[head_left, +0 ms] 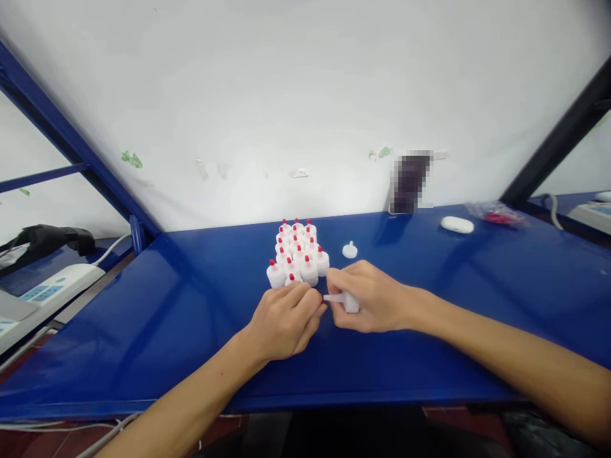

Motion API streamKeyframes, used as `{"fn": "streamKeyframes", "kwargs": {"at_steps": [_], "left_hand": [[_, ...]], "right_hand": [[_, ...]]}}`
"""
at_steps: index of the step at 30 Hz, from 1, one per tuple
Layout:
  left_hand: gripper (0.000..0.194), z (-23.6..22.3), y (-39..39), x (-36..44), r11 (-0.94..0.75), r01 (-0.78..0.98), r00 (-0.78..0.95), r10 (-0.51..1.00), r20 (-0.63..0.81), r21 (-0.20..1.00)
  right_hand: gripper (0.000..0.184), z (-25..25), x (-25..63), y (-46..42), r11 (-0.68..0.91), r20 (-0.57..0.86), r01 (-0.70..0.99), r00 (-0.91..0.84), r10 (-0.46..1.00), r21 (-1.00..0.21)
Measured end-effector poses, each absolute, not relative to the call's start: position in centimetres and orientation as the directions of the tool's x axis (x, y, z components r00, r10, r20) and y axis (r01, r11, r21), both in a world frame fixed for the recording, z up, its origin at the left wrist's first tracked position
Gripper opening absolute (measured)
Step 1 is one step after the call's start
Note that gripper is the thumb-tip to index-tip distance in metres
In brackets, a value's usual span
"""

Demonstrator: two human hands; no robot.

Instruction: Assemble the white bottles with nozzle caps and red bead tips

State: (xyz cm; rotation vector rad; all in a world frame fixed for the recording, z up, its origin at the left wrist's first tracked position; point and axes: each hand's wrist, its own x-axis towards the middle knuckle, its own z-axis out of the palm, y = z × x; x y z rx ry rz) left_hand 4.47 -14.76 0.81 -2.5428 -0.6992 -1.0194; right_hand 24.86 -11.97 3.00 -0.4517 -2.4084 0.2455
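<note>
My right hand (370, 298) is closed round a small white bottle (347, 300) lying sideways, its thin nozzle pointing left. My left hand (286, 318) pinches a tiny red cap (323, 308) right at the nozzle tip. Just beyond my hands stand several small white bottles with red caps (296, 253), packed in rows on the blue table (200, 305). One white bottle without a red cap (349, 250) stands alone to the right of the group.
A white earbud case (457, 224) and a clear bag with red caps (496, 215) lie at the back right. A white wall (286, 95) backs the table. A white device with buttons (52, 286) sits on the left.
</note>
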Motion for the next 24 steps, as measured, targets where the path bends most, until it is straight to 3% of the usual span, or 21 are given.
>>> {"fn": "streamKeyframes", "kwargs": {"at_steps": [4, 11, 24], "left_hand": [[0.022, 0.85, -14.73, 4.50, -0.857, 0.514, 0.592, 0.330, 0.735, -0.030], [0.012, 0.48, -14.60, 4.50, -0.892, 0.451, 0.538, 0.300, 0.788, 0.032], [0.019, 0.86, -14.81, 4.72, -0.883, 0.469, 0.552, 0.307, 0.775, 0.016]], "right_hand": [[0.019, 3.55, 25.30, -11.92, 0.943, 0.672, 0.262, -0.663, 0.330, -0.205], [0.015, 3.59, 25.30, -12.29, 0.958, 0.676, 0.183, -0.679, 0.286, -0.221], [0.009, 3.73, 25.38, -12.45, 0.963, 0.603, 0.160, -0.754, 0.262, -0.219]]}}
